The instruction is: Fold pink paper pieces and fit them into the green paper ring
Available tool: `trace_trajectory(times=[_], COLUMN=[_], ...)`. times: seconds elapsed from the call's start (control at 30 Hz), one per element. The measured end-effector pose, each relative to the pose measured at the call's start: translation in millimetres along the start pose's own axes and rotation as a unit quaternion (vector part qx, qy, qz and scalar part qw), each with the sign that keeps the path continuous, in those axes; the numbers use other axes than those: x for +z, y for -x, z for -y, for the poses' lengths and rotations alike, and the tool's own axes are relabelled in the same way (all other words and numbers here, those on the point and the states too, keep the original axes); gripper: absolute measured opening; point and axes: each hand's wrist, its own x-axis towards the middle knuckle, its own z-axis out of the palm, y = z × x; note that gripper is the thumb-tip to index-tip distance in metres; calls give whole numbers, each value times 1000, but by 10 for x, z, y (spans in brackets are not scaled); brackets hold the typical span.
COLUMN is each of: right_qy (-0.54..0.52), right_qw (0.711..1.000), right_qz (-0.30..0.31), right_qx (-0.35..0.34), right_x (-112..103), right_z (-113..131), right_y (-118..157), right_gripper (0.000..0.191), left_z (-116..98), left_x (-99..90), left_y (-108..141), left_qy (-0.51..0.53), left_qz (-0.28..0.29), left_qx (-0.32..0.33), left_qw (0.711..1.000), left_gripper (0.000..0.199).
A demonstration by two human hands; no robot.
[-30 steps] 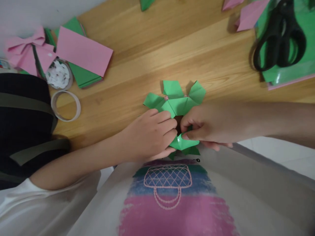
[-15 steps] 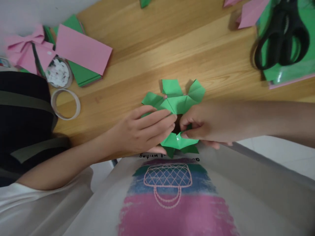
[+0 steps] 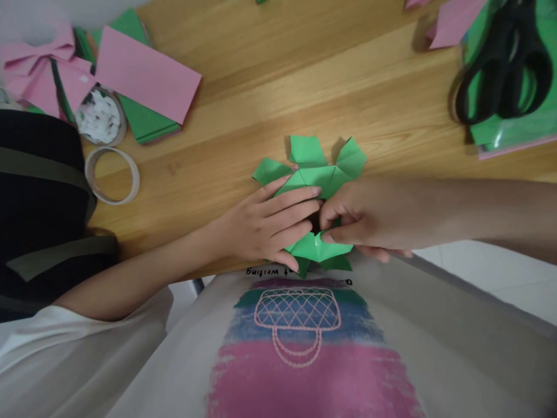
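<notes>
With our right grip [image 3: 363,220] we have thumb and forefinger clamped on the near folded edge of the green origami piece [image 3: 319,175], its flaps fanning out above both grips. Our left grip [image 3: 278,223] lies over the piece's left side, fingers apart and flat, touching it. Just below the two grips is our white shirt [image 3: 174,371] with its handbag print [image 3: 297,310]. Left of the left grip, on the wooden surface [image 3: 226,110], we see a tape roll [image 3: 134,177], with black fabric [image 3: 39,203] beyond it. Farther up and left are a round holder of white scraps [image 3: 99,118], a pink rectangular card [image 3: 148,75] over green paper [image 3: 145,119], and a pink paper bow [image 3: 47,64]. Well up and right of the right grip, black-handled scissors [image 3: 505,75] lie on green sheets [image 3: 491,130], beside a folded pink paper piece [image 3: 455,23]
</notes>
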Motion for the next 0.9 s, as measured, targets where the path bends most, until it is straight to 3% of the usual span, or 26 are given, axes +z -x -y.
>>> trace_trajectory(times=[0.17, 0.4, 0.6, 0.9], right_qy=[-8, -50, -52, -45], right_qw=[1000, 998, 999, 999], right_qz=[5, 5, 6, 0], right_qx=[9, 24, 17, 30], right_x=[1, 21, 30, 28], right_z=[17, -6, -28, 11], right_y=[-11, -41, -75, -68], right_gripper=[23, 20, 22, 21], left_z=[10, 17, 23, 20], left_x=[-9, 1, -19, -41], left_y=[-17, -1, -31, -52], left_qy=[93, 106, 127, 131], left_qz=[88, 55, 100, 109], left_qx=[-67, -53, -73, -73], left_qw=[990, 991, 984, 983], left_gripper=[53, 53, 50, 54])
